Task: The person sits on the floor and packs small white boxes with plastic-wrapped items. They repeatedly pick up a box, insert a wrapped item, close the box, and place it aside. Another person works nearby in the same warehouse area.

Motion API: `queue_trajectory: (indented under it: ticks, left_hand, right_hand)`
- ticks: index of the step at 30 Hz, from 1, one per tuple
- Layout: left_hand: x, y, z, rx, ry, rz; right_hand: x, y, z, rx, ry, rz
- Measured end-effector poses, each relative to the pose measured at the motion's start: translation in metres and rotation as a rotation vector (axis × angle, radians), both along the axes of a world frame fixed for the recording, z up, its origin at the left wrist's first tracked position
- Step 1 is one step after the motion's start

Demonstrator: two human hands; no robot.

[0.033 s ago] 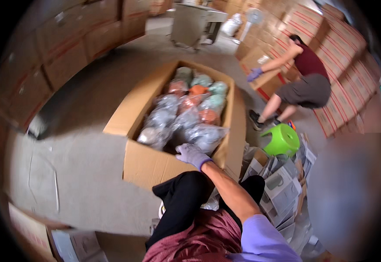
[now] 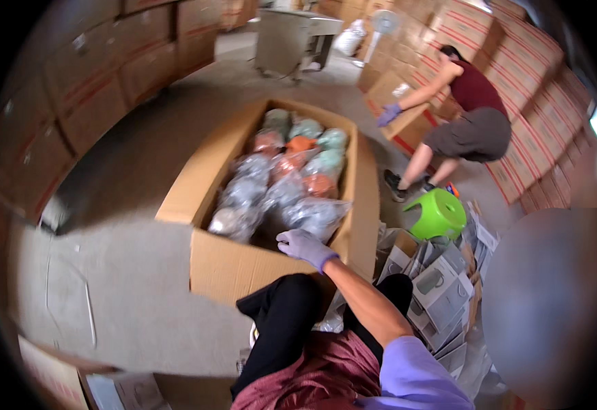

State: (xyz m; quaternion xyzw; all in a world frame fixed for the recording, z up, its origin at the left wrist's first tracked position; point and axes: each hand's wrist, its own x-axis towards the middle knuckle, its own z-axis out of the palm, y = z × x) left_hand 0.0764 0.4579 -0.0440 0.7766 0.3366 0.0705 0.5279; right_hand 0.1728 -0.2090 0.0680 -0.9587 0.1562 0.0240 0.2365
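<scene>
A large open cardboard box (image 2: 227, 273) stands on the floor in front of my knees, its flaps folded outward. Rows of cups or similar round vessels wrapped in clear plastic (image 2: 244, 191) fill most of it, in grey, orange and pale green. A dark gap shows at its near end. Over that gap, by the near wall, my right hand (image 2: 303, 247) in a pale purple glove has its fingers loosely bent and slightly apart, with nothing visible in them. The nearest wrapped piece (image 2: 315, 215) lies just beyond it. My left hand is out of view.
A bright green stool (image 2: 437, 214) stands right of the box, beside a heap of flattened printed cartons (image 2: 442, 290). Beyond it, a co-worker (image 2: 473, 102) in purple gloves bends over a carton (image 2: 401, 126). Stacked cartons (image 2: 83, 89) line the left; a grey table (image 2: 283, 41) stands behind.
My right hand has drawn slightly right and toward me relative to the box. The whole view has shifted a little. The co-worker remains bent at the carton.
</scene>
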Motion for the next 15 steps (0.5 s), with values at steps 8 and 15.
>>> queue_trajectory:
  ticks: [8, 15]
  left_hand:
    - [0.062, -0.171, 0.044, -0.215, 0.090, -0.733]
    - [0.122, -0.413, 0.198, 0.334, -0.358, -1.564]
  right_hand:
    - [-0.346, -0.171, -0.063, 0.592, -0.765, -1.132]
    - [-0.482, -0.087, -0.196, -0.017, 0.280, -1.637]
